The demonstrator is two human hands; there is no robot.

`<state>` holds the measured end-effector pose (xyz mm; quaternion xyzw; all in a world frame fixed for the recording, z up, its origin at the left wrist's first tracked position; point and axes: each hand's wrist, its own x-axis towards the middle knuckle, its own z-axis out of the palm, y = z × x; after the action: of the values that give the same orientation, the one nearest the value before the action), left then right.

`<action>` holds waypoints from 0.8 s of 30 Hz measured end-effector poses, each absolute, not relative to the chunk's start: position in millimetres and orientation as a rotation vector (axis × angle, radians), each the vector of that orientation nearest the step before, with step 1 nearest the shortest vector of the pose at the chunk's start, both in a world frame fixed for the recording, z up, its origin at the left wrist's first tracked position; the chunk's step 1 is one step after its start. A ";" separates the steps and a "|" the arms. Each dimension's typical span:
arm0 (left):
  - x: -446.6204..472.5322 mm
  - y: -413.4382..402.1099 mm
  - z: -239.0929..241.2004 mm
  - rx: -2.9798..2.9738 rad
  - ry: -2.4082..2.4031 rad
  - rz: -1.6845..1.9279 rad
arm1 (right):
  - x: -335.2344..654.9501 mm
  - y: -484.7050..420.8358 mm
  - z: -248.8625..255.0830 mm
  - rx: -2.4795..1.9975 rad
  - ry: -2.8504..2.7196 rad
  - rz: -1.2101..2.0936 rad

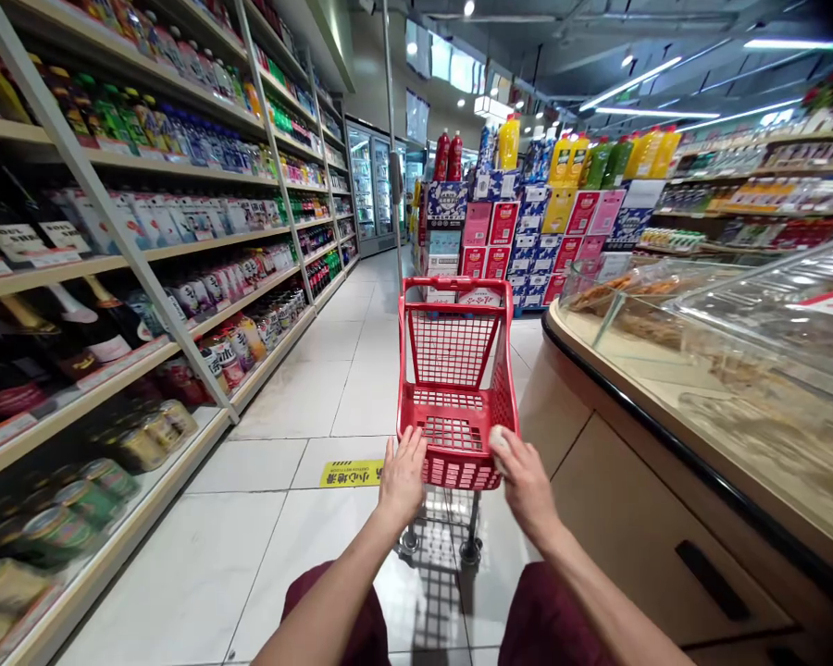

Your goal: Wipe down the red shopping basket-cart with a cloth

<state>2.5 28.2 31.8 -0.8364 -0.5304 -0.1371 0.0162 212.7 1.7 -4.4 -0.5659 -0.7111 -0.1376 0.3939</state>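
Observation:
A small red shopping cart (456,370) stands on the tiled aisle floor right in front of me. My left hand (402,476) rests on the near rim of the cart at its left corner, fingers stretched forward over the edge. My right hand (520,476) grips the near rim at the right corner, fingers curled round it, with something small and pale under the fingers that I cannot make out. The basket of the cart looks empty.
Shelves of bottles, cans and jars (131,305) line the left side. A glass-topped food counter (708,370) runs along the right. A stack of boxes and juice bottles (528,222) stands ahead behind the cart. A yellow floor sticker (351,473) lies left of the cart.

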 end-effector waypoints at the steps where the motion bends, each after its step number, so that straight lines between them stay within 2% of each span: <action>1: 4.6 26.6 30.3 -2.603 -1.638 -0.425 | 196.5 3.8 -5.6 -1.407 -1.801 -0.333; 6: 3.7 18.9 26.1 -2.590 -1.553 -0.386 | 139.4 18.7 -0.5 -1.291 -1.912 -0.286; 13: -2.6 14.5 24.4 -2.580 -1.601 -0.469 | 222.9 -2.5 -6.9 -1.439 -1.764 -0.361; 19: -4.8 26.8 28.7 -2.785 -1.550 -0.589 | 148.9 1.0 -3.5 -1.115 -1.834 -0.296; 24: -16.1 41.0 31.1 -2.685 -1.766 -0.760 | 126.1 2.6 -15.4 -1.111 -1.791 -0.366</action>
<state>-16.1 41.0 31.1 -0.8104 -0.5330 -0.2293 -0.0804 126.1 2.6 -15.4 -0.4555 -0.7342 -0.1501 0.4805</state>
